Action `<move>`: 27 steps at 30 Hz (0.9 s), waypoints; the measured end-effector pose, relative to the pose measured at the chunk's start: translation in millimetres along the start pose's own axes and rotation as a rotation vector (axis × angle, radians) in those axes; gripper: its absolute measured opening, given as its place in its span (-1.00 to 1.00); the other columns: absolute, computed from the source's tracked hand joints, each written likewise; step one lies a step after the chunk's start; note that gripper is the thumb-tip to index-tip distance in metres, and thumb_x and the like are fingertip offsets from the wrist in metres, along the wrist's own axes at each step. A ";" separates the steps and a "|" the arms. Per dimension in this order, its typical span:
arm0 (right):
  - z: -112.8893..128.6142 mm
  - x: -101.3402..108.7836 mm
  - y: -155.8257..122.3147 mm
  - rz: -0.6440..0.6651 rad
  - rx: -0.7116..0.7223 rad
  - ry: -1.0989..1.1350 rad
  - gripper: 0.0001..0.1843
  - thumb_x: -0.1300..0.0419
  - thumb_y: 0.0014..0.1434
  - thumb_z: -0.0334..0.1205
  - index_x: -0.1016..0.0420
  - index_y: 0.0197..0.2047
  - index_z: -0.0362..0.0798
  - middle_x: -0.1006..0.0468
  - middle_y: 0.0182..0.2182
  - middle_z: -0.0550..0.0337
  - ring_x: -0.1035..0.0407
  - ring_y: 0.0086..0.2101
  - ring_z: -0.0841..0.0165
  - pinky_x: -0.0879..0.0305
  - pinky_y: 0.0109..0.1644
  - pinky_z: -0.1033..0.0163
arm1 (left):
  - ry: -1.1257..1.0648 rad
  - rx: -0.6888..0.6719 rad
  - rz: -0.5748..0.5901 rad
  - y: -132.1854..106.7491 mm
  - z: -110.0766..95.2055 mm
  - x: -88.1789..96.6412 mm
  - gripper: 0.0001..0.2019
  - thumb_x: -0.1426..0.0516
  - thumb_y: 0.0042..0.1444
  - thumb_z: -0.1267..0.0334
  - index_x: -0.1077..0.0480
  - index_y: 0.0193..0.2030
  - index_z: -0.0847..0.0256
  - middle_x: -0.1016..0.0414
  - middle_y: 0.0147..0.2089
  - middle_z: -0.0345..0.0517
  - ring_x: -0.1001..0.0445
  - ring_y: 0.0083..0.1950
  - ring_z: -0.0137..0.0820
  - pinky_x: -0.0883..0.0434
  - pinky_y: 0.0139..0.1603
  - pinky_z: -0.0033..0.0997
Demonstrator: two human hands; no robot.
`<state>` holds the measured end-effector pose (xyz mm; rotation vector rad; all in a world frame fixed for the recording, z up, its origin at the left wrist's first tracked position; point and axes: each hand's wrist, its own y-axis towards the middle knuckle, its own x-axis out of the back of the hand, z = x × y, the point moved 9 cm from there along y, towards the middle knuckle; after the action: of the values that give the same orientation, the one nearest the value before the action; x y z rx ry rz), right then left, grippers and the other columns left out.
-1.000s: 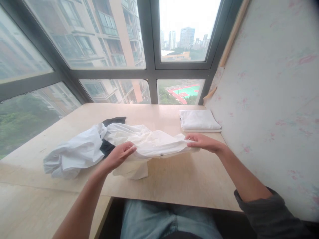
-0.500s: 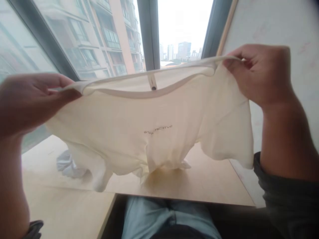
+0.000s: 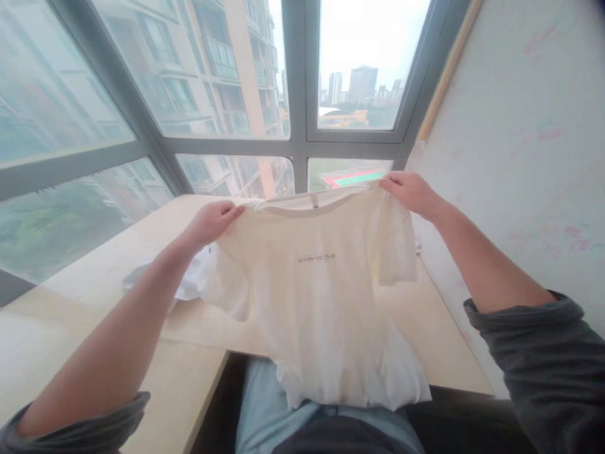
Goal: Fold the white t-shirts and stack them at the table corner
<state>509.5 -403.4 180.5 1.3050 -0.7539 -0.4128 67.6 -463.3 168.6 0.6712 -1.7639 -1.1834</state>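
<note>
A cream T-shirt (image 3: 316,296) with dark "STAY ACTIVE" lettering across its chest is stretched between my hands, its front facing me. My left hand (image 3: 216,221) is closed on the shoulder to the left of the neckline. On the other shoulder, my right hand (image 3: 410,192) pinches the fabric between thumb and fingers. The neckline lies at the far side, with a small label inside the collar. Both short sleeves hang down, and the hem drapes over the table's near edge onto my lap.
A pale wooden table (image 3: 198,325) extends under the shirt. White and grey bunched cloth (image 3: 191,277) lies on it at the left, partly behind my left forearm. Grey-framed windows (image 3: 300,107) stand behind the table, and a patterned wall (image 3: 529,164) borders the right side.
Both hands have moved away from me and lower, carrying the shirt forward over the table. Its body has unfolded from a bunch, and the hem now reaches my lap.
</note>
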 end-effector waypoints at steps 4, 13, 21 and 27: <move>-43.5 -53.4 -29.8 0.040 -0.201 0.259 -0.59 -0.09 0.24 0.14 -0.44 -0.36 -0.04 -0.42 -0.44 0.23 -0.24 -0.40 0.37 -0.15 -0.33 0.29 | -0.050 0.009 0.215 -20.7 24.4 -63.4 -0.64 -0.08 0.14 -0.08 -0.22 -0.45 0.17 -0.24 -0.46 -0.25 -0.23 -0.44 -0.43 -0.15 -0.45 -0.45; -57.9 -74.9 -89.7 0.290 -0.174 0.066 -0.41 -0.10 0.15 0.34 -0.36 -0.53 -0.05 -0.34 -0.55 0.25 -0.19 -0.45 0.38 -0.04 -0.40 0.29 | -0.033 0.075 0.091 -56.6 65.1 -99.5 -0.67 0.04 0.27 -0.05 -0.20 -0.37 0.14 -0.26 -0.39 -0.25 -0.24 -0.34 -0.40 -0.19 -0.29 -0.42; -47.3 -44.9 -142.3 0.556 -0.252 0.211 -0.49 -0.22 0.08 0.31 -0.64 -0.28 0.02 -0.63 -0.30 0.12 -0.47 -0.27 0.15 -0.35 -0.25 0.19 | -0.122 0.103 0.233 -106.1 61.6 -104.6 -0.52 -0.04 0.21 -0.17 -0.19 -0.52 0.19 -0.13 -0.52 -0.30 -0.12 -0.47 -0.49 -0.09 -0.47 -0.49; -50.1 49.1 -169.4 0.189 -0.302 0.026 -0.68 -0.24 0.05 0.28 -0.68 -0.29 0.34 -0.67 -0.25 0.16 -0.53 -0.20 0.01 -0.48 -0.14 -0.03 | -0.024 -0.009 0.343 -137.8 13.1 -12.1 -0.65 -0.09 0.20 -0.12 -0.49 -0.23 0.11 -0.52 -0.31 -0.22 -0.44 -0.29 -0.37 -0.38 -0.30 -0.48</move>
<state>601.9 -441.0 26.6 0.9463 -0.7536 -0.3421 56.7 -502.8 35.9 0.3315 -1.8058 -0.9654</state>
